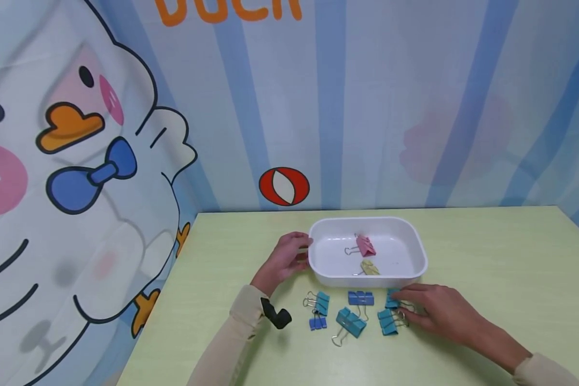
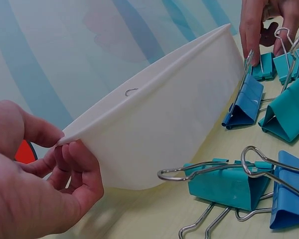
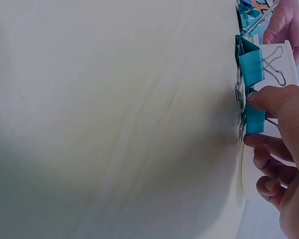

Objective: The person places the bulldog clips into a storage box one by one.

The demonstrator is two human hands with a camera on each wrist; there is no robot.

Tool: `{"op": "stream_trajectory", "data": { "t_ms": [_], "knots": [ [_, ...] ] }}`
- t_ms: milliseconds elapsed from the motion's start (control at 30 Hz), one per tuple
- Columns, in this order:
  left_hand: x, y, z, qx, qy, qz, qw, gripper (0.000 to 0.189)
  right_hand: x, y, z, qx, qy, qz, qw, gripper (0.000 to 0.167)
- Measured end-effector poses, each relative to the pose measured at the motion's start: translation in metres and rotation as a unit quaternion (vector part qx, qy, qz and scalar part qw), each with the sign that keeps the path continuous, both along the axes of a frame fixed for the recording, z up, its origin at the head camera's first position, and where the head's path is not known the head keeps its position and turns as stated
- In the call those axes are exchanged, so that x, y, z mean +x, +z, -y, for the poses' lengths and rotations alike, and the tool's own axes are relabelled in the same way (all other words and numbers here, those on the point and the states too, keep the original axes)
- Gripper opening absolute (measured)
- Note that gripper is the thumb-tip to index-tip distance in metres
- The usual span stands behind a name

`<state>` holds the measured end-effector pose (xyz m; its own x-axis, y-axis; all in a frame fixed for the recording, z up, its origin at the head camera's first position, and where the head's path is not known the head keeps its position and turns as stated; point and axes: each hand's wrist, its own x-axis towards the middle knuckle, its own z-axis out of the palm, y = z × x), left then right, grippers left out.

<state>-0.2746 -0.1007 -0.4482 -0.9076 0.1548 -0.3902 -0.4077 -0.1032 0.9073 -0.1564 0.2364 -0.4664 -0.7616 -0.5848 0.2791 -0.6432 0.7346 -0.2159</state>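
Note:
My left hand (image 1: 287, 256) holds the left end of a white plastic tray (image 1: 369, 281). In the left wrist view its thumb lies on the rim, with curled fingers beneath. Inside the tray are a pink binder clip (image 1: 366, 245) and a yellow binder clip (image 1: 369, 267). At the tray's front right corner, my right hand (image 1: 441, 311) pinches a teal binder clip (image 3: 255, 118) between thumb and index finger, on the table. Another teal binder clip (image 1: 388, 323) lies right beside it, nearer me. The fingers partly hide the pinched clip in the head view.
In front of the tray lie a blue clip (image 1: 361, 298), a large teal clip (image 1: 350, 322), and at left a teal clip (image 1: 322, 303) with a small blue clip (image 1: 318, 323). The pale table (image 1: 502, 257) meets a printed curtain (image 1: 366, 107) behind.

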Motion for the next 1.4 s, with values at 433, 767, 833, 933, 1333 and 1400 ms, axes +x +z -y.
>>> {"op": "stream_trajectory", "data": {
  "t_ms": [433,767,833,933,1333,1400],
  "knots": [
    [-0.001,-0.002,0.000,0.002,0.005,-0.001,1.0000,0.032,0.012,0.019,-0.024,0.010,-0.042,0.007,0.9990,0.026],
    [0.000,0.000,0.001,0.007,0.002,-0.004,1.0000,0.032,0.018,0.049,-0.031,0.007,-0.021,-0.041,0.9989,0.027],
    [0.000,0.000,0.000,0.008,0.001,-0.004,1.0000,0.032,0.018,0.056,-0.030,0.004,-0.015,-0.058,0.9982,0.029],
    [0.000,0.001,0.000,0.008,0.001,-0.002,1.0000,0.033,0.016,0.067,-0.030,-0.002,-0.005,-0.083,0.9965,0.032],
    [0.000,0.001,0.000,0.004,-0.002,-0.002,1.0000,0.032,-0.013,0.126,-0.018,0.033,-0.023,-0.073,0.9965,0.032],
    [0.000,0.001,-0.001,0.005,-0.004,-0.001,1.0000,0.033,-0.020,0.134,-0.015,0.037,-0.025,-0.069,0.9966,0.033]
  ]
}}
